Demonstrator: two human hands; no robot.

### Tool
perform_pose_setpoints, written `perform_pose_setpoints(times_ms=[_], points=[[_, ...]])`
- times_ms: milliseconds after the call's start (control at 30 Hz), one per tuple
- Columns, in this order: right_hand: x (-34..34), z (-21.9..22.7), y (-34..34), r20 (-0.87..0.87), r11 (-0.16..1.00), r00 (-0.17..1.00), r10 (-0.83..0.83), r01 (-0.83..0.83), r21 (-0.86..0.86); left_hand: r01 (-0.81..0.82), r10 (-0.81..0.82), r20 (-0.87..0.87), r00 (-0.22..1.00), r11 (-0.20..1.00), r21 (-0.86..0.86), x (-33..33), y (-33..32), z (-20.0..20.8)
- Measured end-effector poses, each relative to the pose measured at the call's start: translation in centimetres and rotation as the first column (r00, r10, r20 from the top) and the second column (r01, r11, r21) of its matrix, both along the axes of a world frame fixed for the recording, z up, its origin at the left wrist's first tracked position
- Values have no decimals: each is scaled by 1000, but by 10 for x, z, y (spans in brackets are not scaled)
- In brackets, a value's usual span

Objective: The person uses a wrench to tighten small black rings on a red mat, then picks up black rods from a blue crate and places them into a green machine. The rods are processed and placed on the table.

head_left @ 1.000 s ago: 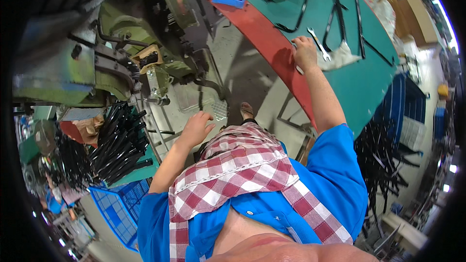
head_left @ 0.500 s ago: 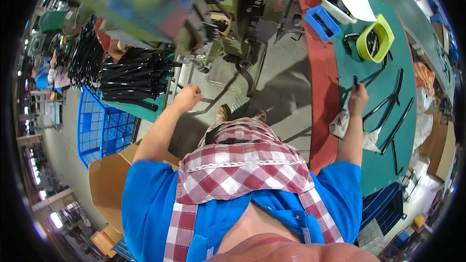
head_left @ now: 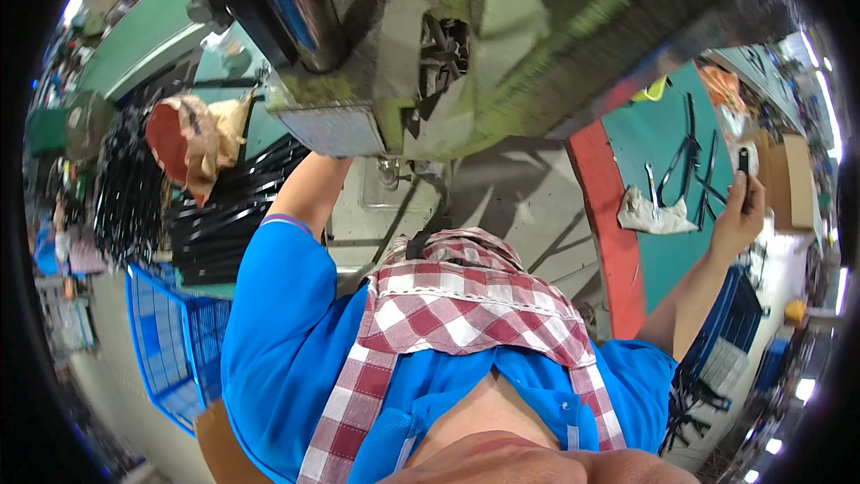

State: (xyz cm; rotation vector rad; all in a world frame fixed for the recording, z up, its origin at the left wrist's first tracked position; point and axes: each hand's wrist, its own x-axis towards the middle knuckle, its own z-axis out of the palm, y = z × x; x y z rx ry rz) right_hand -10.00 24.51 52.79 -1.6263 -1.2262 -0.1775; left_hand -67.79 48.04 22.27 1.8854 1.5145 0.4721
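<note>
My right hand is raised beyond the right edge of the green table. Its fingers pinch a small black piece that sticks up past the fingertips; its exact kind is unclear. On that table lie several thin black bars, and near them a crumpled whitish cloth. My left forearm reaches forward under a large greenish machine, which hides my left hand and whatever it touches. Left of that forearm is a stack of glossy black tubes.
The machine's heavy body fills the space ahead, close to my head. A torn brown paper bag rests by the tubes. A blue plastic crate stands at the lower left. The right table has a red edge.
My view has shifted closer under the machine. My left hand has gone from open view to behind the machine. My right hand has moved outward to the right, still with the small black piece.
</note>
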Motion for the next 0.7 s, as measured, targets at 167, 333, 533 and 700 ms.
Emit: perform_pose_setpoints(times_ms=[167, 333, 533, 700], points=[[-91, -47, -29, -116, 952, 992, -51, 13, -305, 99, -65, 238, 969, 987, -130, 48, 41, 4], [-121, -85, -70, -332, 835, 943, 29, -205, -511, 182, -60, 487, 871, 962, -206, 126, 41, 1], [-157, -116, -65, -357, 764, 914, 195, -370, -529, 238, 22, 663, 748, 924, -299, 145, 33, -19], [-169, -81, -58, -328, 715, 893, 308, -445, -539, 266, 86, 750, 656, 903, -337, 152, 11, -21]])
